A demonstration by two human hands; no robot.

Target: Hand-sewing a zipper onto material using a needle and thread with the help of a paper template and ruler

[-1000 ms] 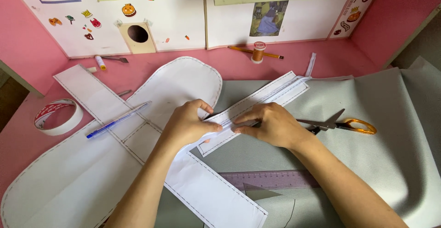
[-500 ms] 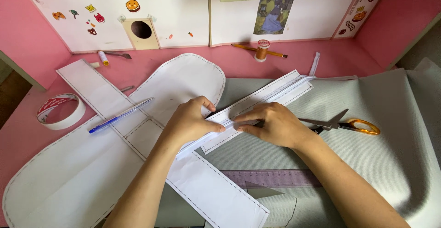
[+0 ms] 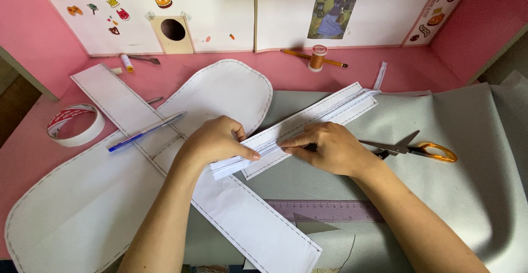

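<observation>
A long folded white paper strip [image 3: 324, 113] with dashed edge lines lies slanted across the grey fabric [image 3: 451, 196]. My left hand [image 3: 217, 141] pinches its near end, thumb on top. My right hand [image 3: 330, 147] presses flat on the strip just to the right, fingers pointing left. Under both hands lie a big rounded white paper pattern [image 3: 82, 207] and a long white paper band [image 3: 253, 223] that crosses it.
Orange-handled scissors [image 3: 421, 150] lie on the fabric right of my right hand. A blue pen [image 3: 146, 131] and a tape roll [image 3: 74, 124] sit at the left. A purple ruler [image 3: 330, 209] lies in front. A thread spool [image 3: 317, 58], pencil and glue stick [image 3: 127, 63] rest by the back wall.
The hands stay on the strip with only small finger shifts. My left thumb has come down over the strip's near end. The view has drifted slightly.
</observation>
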